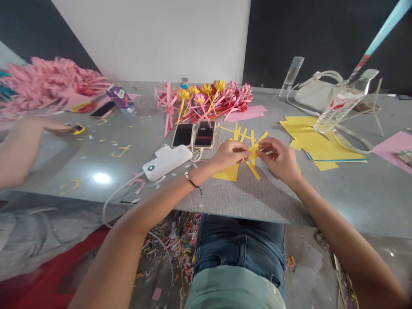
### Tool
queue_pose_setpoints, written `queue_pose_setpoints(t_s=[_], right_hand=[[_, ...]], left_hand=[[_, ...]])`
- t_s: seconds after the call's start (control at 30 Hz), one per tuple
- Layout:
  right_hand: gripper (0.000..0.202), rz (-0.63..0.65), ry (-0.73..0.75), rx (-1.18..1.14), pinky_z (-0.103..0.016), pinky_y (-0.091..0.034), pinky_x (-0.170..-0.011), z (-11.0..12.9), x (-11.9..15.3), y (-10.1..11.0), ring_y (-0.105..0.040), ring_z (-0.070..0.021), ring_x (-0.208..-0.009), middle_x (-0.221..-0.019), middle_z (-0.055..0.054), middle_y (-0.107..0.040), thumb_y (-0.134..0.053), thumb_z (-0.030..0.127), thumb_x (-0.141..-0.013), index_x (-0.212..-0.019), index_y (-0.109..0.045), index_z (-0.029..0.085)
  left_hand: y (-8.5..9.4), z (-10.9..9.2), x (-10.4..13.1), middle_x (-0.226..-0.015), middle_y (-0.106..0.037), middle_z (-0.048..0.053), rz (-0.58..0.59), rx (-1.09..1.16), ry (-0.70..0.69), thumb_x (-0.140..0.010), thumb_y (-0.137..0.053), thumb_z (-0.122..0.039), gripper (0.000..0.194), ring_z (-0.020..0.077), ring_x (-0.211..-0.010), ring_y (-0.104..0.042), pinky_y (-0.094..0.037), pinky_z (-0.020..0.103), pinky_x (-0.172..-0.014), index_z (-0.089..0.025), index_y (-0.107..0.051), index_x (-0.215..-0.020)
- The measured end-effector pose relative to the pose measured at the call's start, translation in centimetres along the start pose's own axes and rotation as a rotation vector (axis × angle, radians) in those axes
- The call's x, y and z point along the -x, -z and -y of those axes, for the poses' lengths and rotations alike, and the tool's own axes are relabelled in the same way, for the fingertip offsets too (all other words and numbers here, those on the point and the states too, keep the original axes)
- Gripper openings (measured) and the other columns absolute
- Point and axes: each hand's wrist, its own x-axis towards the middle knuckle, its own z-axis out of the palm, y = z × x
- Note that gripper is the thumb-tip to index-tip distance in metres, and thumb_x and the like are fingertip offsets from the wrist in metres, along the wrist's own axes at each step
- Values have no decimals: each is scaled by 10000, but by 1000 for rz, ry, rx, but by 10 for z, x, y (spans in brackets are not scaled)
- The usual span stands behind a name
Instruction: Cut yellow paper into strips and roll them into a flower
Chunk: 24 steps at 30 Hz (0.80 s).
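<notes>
Near the middle of the grey table, my left hand pinches the left side of a small yellow paper piece with strips sticking out from it. On its right side, my right hand has its fingers closed at the edge of the same piece. More yellow strips lie just behind my hands. A flat yellow sheet rests partly under my left hand. Behind these is a pile of curled pink, red and yellow paper flowers.
Two phones and a white power bank with a cable are left of my hands. Yellow sheets, a clear bottle and a white bag are at right. Another person's arm reaches in from the left.
</notes>
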Motion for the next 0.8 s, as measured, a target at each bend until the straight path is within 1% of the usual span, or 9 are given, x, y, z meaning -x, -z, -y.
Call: queue_pose_setpoints(t_s=[0.07,0.13,0.23,0.3,0.37,0.5,0.63,0.7,0.8], right_hand=[[234,-4,25,6,-378,-648,-789,3,0,1,-749,-222,-918,-1079,-65,-770,-717,451,-955,-1098,-740,267],[257,33,53,30,-395,-656,-818,5,0,1,-744,-234,-951,-1103,-73,-768,-751,489,-932,-1065,-754,269],[324,102,42,40,-411,-663,-836,6,0,1,-750,-252,-988,-1128,-72,-778,-783,529,-899,-1096,-763,272],[319,140,11,15,-417,-659,-859,4,0,0,-760,-247,-969,-1110,-65,-788,-775,517,-902,-1098,-764,265],[293,158,-39,-31,-417,-650,-869,1,-1,-1,-767,-243,-945,-1073,-63,-793,-777,498,-895,-1058,-768,254],[302,141,-159,-225,-402,-622,-886,-6,-4,1,-761,-240,-954,-1011,-65,-792,-826,494,-850,-999,-762,240],[323,119,-202,-377,-396,-581,-967,-9,-6,4,-739,-210,-967,-1018,-50,-789,-871,491,-810,-995,-787,239],[340,115,-239,-403,-396,-581,-948,-10,-6,5,-733,-205,-933,-988,-42,-788,-891,500,-784,-982,-794,242],[373,124,-301,-427,-395,-587,-913,-7,-5,5,-734,-210,-895,-963,-45,-797,-920,515,-743,-965,-800,241]], left_hand=[[1,0,0,-748,-729,50,12,24,8,-897,-728,-323,204,105,-620,-611,-460,247,-602,-167,-739,-767],[1,-2,0,-745,-726,44,24,32,7,-903,-731,-332,203,106,-623,-613,-467,248,-612,-167,-742,-785],[0,-5,2,-730,-711,33,30,-35,-31,-915,-733,-362,214,109,-636,-609,-460,248,-620,-172,-756,-819],[-1,-6,2,-772,-729,41,35,-103,-67,-922,-736,-383,219,118,-678,-630,-466,254,-642,-176,-776,-862],[-1,-5,3,-830,-755,54,40,-138,-89,-917,-748,-401,224,130,-727,-659,-481,260,-667,-180,-789,-904],[1,-3,2,-862,-773,59,15,-117,-89,-896,-769,-371,198,144,-767,-692,-513,267,-703,-184,-795,-957],[5,-1,1,-895,-782,67,-26,-117,-93,-877,-771,-320,161,153,-811,-713,-538,275,-745,-183,-801,-957],[6,-1,1,-927,-792,74,-33,-117,-92,-880,-767,-322,168,155,-824,-718,-543,277,-749,-186,-808,-969],[5,-3,1,-929,-799,72,-9,-113,-85,-886,-766,-337,175,150,-797,-712,-540,275,-728,-193,-815,-972]])
